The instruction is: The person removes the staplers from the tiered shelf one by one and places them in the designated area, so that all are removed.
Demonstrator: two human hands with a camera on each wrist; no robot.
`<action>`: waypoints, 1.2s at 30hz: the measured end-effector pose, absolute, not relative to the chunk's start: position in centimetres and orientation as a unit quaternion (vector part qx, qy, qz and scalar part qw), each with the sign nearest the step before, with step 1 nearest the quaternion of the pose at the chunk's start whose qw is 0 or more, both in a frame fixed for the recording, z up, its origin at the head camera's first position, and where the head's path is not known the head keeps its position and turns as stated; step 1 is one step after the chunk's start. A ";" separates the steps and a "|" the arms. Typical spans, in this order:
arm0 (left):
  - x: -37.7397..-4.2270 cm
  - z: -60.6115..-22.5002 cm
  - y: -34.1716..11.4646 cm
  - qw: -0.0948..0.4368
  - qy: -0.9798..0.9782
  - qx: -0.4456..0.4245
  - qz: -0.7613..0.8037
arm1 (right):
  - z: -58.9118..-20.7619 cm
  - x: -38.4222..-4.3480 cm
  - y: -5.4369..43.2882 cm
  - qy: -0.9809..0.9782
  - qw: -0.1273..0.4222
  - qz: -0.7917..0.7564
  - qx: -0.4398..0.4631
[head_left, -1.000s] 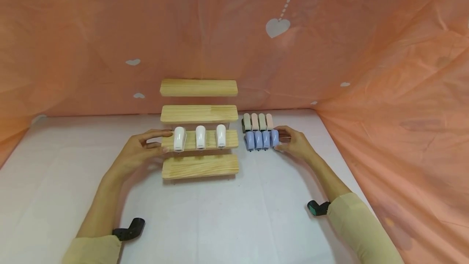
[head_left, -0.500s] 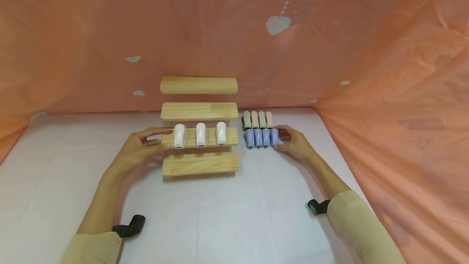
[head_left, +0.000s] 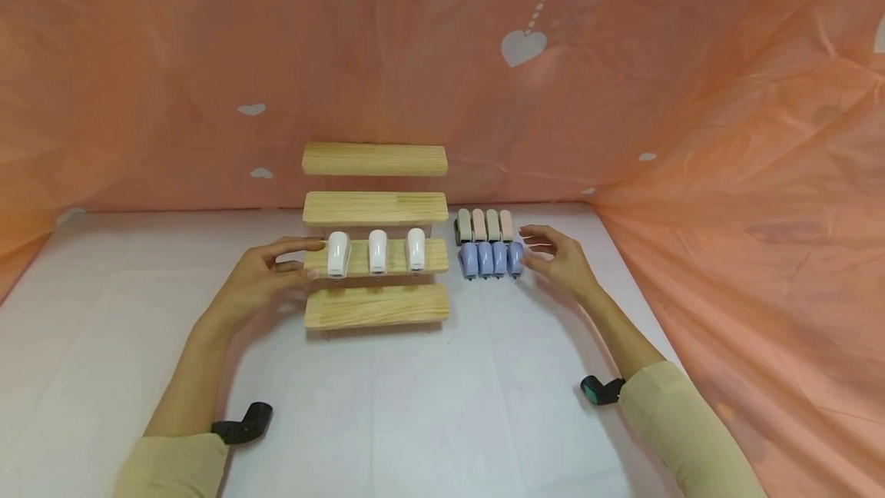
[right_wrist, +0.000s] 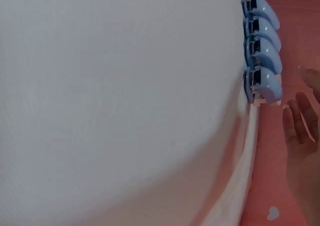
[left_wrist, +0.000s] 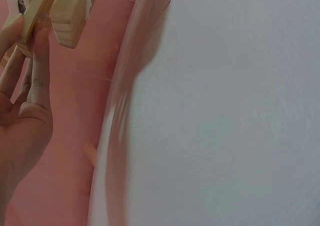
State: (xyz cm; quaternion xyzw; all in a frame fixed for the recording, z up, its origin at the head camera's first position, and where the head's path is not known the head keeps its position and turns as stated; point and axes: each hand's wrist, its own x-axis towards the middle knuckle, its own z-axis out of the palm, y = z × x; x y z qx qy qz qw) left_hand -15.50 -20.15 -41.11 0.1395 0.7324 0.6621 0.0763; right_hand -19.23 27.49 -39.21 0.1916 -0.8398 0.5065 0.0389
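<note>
A tiered wooden stand [head_left: 396, 260] holds three white mini staplers [head_left: 378, 252] side by side on its second step from the front. My left hand [head_left: 252, 283] pinches the left end of that step, thumb and fingers on opposite faces of the wood [left_wrist: 37, 18] in the left wrist view. Right of the stand, several blue mini staplers [head_left: 499, 258] form a row on the table. My right hand [head_left: 563, 261] is beside the rightmost blue stapler [head_left: 515, 258], fingers spread and holding nothing. In the right wrist view a gap separates the fingers [right_wrist: 296, 121] from that stapler [right_wrist: 270, 84].
Behind the blue row stand green and pink mini staplers [head_left: 478, 226]. The stand's upper steps [head_left: 375, 207] and front step [head_left: 376, 307] carry nothing. A white cloth [head_left: 415, 406] covers the table. Orange hanging cloth [head_left: 387, 44] encloses the back and sides.
My right hand has drawn slightly away from the rightmost blue stapler, with its fingers spreading. The left hand keeps its hold on the stand. The staplers stay in place.
</note>
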 end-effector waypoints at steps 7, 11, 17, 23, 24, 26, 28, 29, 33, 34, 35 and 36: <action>-15.6 -41.1 -20.3 0.072 0.731 0.143 0.663 | -37.4 -18.3 25.6 -0.821 0.067 0.517 0.231; -15.6 -41.2 -20.4 0.072 0.740 0.141 0.653 | -37.0 -18.2 24.5 -0.815 0.065 0.515 0.257; -15.6 -41.4 -20.4 0.074 0.733 0.144 0.661 | -36.4 -17.9 22.7 -0.804 0.059 0.521 0.281; -15.8 -41.5 -20.3 0.076 0.726 0.144 0.668 | -36.0 -17.5 21.0 -0.784 0.054 0.539 0.303; -15.8 -41.5 -20.3 0.076 0.727 0.143 0.667 | -35.9 -17.4 20.8 -0.784 0.054 0.538 0.307; -15.8 -41.5 -20.3 0.075 0.725 0.148 0.669 | -36.2 -17.8 20.7 -0.785 0.055 0.530 0.316; -15.8 -41.6 -20.2 0.074 0.720 0.153 0.673 | -36.1 -17.9 20.3 -0.785 0.054 0.525 0.324; -15.8 -41.6 -20.2 0.072 0.717 0.156 0.675 | -36.0 -17.9 20.1 -0.786 0.053 0.522 0.328; -15.7 -41.7 -20.2 0.067 0.717 0.159 0.675 | -35.1 -17.4 19.0 -0.781 0.050 0.519 0.343; -15.7 -41.7 -20.2 0.067 0.718 0.159 0.674 | -34.9 -17.3 18.7 -0.779 0.049 0.519 0.348; -15.7 -41.7 -20.2 0.066 0.720 0.158 0.672 | -34.7 -17.3 18.4 -0.776 0.047 0.521 0.353; -15.7 -41.6 -20.3 0.066 0.721 0.158 0.672 | -34.6 -17.3 18.2 -0.773 0.045 0.522 0.358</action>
